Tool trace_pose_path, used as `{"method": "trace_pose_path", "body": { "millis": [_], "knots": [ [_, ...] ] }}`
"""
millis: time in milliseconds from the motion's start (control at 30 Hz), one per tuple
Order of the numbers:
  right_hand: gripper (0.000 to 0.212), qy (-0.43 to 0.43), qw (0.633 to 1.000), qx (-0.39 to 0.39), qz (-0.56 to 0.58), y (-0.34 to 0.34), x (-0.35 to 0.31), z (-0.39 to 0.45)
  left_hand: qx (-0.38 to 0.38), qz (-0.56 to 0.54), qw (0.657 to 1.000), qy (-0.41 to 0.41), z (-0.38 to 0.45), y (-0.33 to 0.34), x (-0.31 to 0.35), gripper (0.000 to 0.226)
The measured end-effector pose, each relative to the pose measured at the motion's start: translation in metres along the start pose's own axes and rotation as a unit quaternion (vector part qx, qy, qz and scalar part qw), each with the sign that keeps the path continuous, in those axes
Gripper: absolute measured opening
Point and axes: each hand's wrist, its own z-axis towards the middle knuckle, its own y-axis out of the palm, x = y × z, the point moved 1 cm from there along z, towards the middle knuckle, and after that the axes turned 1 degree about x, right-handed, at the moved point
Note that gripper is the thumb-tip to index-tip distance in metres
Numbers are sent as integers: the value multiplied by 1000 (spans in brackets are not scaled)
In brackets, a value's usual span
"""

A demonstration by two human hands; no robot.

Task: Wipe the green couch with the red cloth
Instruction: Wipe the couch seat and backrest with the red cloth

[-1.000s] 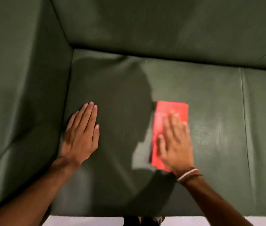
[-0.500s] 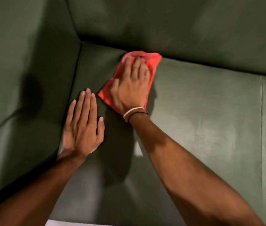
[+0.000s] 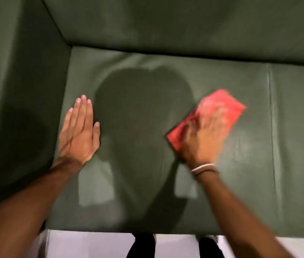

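Bottom edge of frame: pale floor [image 3: 95,244] and the dark front lip of the seat, with two dark shapes there, probably the person's legs or shoes.

Left hand [image 3: 78,135], left of centre: flat, palm down, fingers together and pointing to the top of the frame. Holds nothing; appears to brace on the seat cushion [image 3: 147,192], close to the armrest [image 3: 17,90].

Right hand [image 3: 203,138], right of centre: spread flat on top of the red cloth [image 3: 220,107], pressing it to the cushion rather than gripping it. Motion-blurred, so finger detail is unclear. Bands on the wrist [image 3: 204,169].

Cloth: folded rectangle, long axis running lower left to upper right. Its far half shows beyond the fingers. Well apart from the left hand, with the head shadow between them.

Judgement: the right hand alone drives the wipe. Unwiped ground probably lies right, past the cushion seam [image 3: 270,127], and up toward the green couch [image 3: 184,25] backrest.
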Motion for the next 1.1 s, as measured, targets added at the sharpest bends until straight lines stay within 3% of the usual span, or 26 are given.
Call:
{"method": "trace_pose_path", "body": {
  "millis": [67, 133, 200, 333, 533, 633, 700, 767, 833, 867, 933, 1000, 1033, 1100],
  "knots": [
    [74, -168, 982, -58, 57, 13, -62, -61, -14, -6, 1000, -10, -6, -1, 6, 65],
    [71, -334, 933, -117, 69, 15, -87, -104, -25, -13, 1000, -2, -17, -5, 19, 66],
    [64, -372, 916, -132, 71, 7, -62, -118, -25, -17, 999, 15, -28, -12, 39, 65],
    [68, -304, 945, -113, 53, -28, 71, -113, -32, -31, 997, 62, -36, -13, 143, 64],
    [70, -103, 994, -27, -2, -94, 338, -65, -16, -70, 987, 141, -12, 16, 414, 64],
    [67, -4, 999, -4, -39, -122, 480, -9, -17, -73, 989, 130, 4, 22, 530, 65],
    [67, 44, 998, 8, -51, -138, 554, 35, -18, -65, 993, 100, 9, 25, 567, 66],
    [69, 101, 994, 29, -42, -146, 584, 77, -13, -49, 995, 88, 10, 28, 577, 65],
    [72, 157, 985, 67, -40, -135, 555, 104, -7, -37, 995, 88, 9, 29, 573, 64],
    [73, 141, 987, 74, -30, -126, 525, 109, -5, -35, 995, 88, 8, 29, 571, 64],
    [73, -34, 999, 33, -12, -109, 458, 89, 2, -34, 996, 87, 7, 29, 571, 63],
    [70, -259, 963, -68, -1, -111, 431, 54, 8, -35, 996, 84, 6, 30, 573, 62],
    [67, -326, 942, -81, -2, -115, 442, 46, 6, -36, 996, 85, 6, 29, 574, 62],
    [62, -329, 943, -57, 0, -124, 491, 59, 7, -37, 996, 76, 6, 27, 574, 62]
  ]
}}
